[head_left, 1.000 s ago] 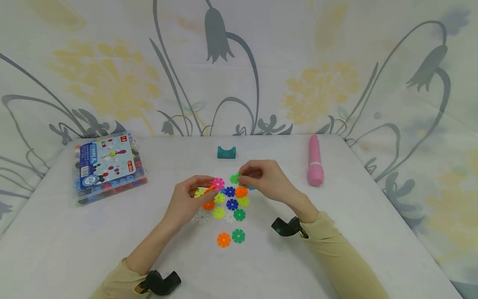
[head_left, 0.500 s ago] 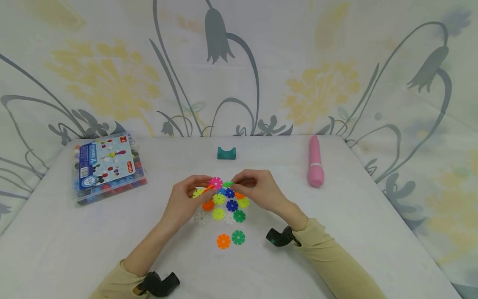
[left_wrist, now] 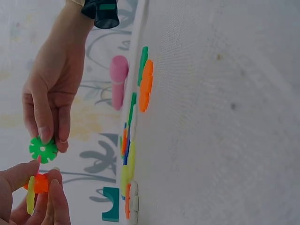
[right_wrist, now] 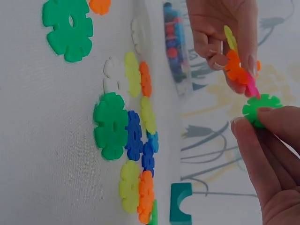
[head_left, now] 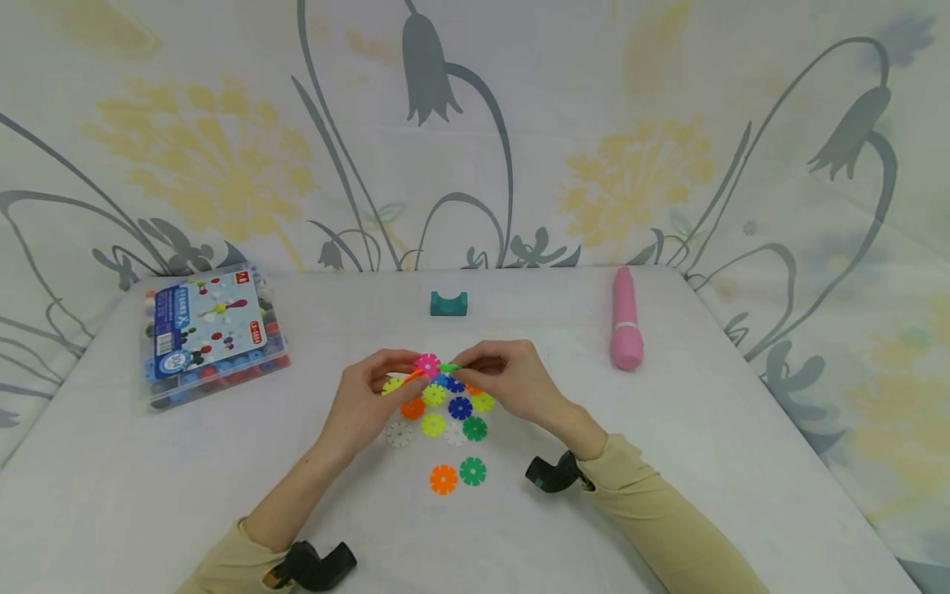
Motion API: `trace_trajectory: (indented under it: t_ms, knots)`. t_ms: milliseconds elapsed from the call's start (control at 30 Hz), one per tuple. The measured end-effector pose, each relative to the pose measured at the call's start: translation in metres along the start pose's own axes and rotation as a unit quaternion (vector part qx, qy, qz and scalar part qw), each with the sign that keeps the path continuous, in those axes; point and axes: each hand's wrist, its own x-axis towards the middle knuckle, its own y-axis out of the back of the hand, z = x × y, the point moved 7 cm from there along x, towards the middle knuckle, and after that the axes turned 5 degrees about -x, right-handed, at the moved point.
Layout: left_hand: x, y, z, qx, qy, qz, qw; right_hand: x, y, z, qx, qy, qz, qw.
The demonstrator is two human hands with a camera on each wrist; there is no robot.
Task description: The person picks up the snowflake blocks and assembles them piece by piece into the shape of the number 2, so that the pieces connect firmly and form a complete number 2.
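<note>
Bright-green notched plastic disc (right_wrist: 253, 105), pinched by the right hand (head_left: 512, 375) above the white surface (head_left: 564, 544), met the edge of a pink notched plastic disc (head_left: 428, 365). The left hand (head_left: 364, 398) gripped an orange notched plastic disc (right_wrist: 236, 69) within that cluster. Slot engagement could not be told. Good joining probably required crossed planes, aligned slots and straight, gentle pressure near the joint.

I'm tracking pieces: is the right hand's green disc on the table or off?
Off: both wrist views show the right hand pinching the green disc midair.
</note>
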Motion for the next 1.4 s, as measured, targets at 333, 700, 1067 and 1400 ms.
trace_trajectory:
  t_ms: [333,700,1067,1400]
  knots:
    - [-0.001,0.0,0.004,0.008,-0.01,0.005,0.9999,-0.001,-0.001,-0.003,0.024,0.028,0.011,0.999]
    - [-0.004,-0.001,0.007,0.023,-0.006,0.02,0.9995,-0.003,-0.005,-0.012,0.012,0.08,0.027,0.996]
    - [-0.001,-0.004,0.002,0.016,0.0,-0.002,0.9999,-0.001,-0.008,0.0,0.012,-0.002,0.009,1.0]
    - [0.0,0.001,-0.002,0.028,0.003,0.01,0.9996,0.001,-0.007,0.008,-0.011,-0.039,-0.052,0.998]
